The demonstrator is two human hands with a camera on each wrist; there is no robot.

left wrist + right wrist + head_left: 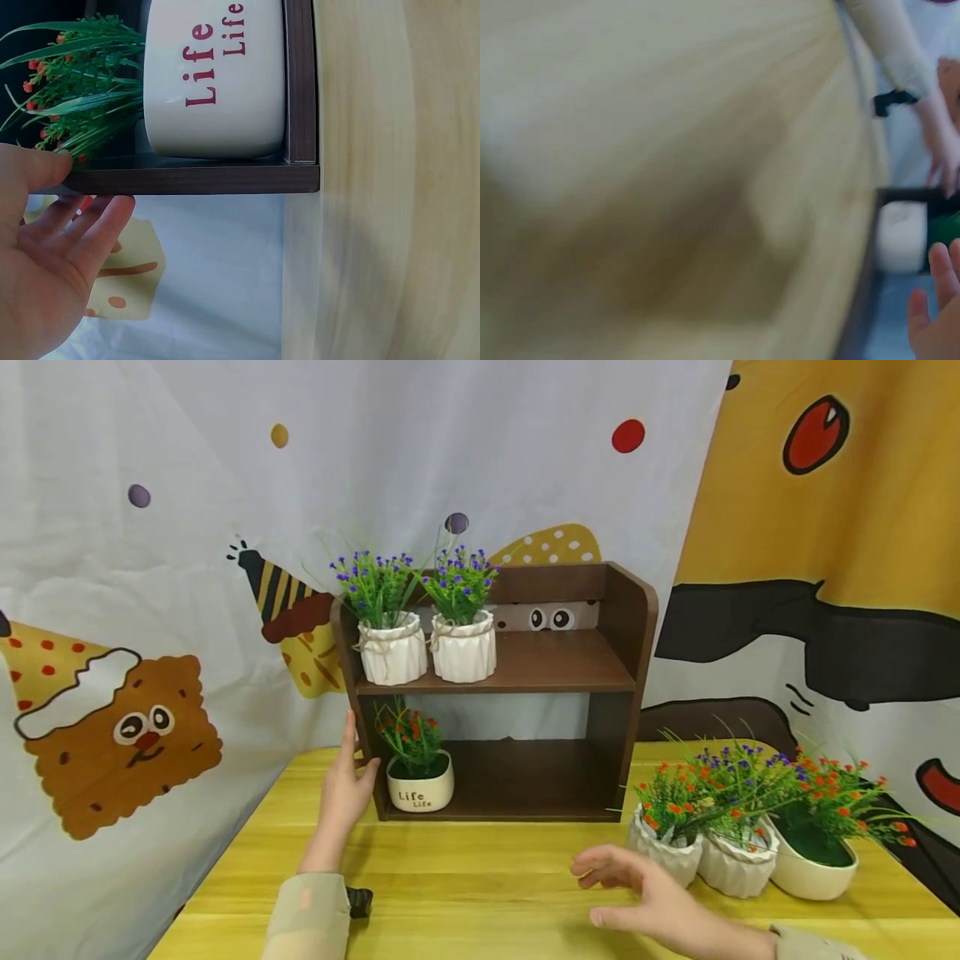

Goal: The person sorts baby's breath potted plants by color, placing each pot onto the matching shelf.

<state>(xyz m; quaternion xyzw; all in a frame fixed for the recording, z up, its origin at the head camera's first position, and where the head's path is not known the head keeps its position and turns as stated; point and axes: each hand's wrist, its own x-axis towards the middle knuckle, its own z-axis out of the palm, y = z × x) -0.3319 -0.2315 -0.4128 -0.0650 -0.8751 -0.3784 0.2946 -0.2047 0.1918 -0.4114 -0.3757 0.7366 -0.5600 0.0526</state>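
A dark brown two-tier shelf [570,662] stands on the table. My left hand [347,793] holds its left side panel [202,180], thumb at the front edge and fingers along the outer face. Just inside that panel, on the lower tier, sits a cream "Life" pot [420,783] with red flowers. Two white ribbed pots [392,652] with purple flowers and twine stand on the upper tier's left half. My right hand [648,893] hovers over the table in front of the shelf, fingers apart and nothing in its grasp, left of a white pot [667,852] with red-orange flowers.
Beside that white pot stand another white ribbed pot [738,864] with purple flowers and a cream oval pot [813,868] with red-orange flowers, close together at the table's right. A printed cloth [480,443] hangs behind the yellow wooden table [465,885].
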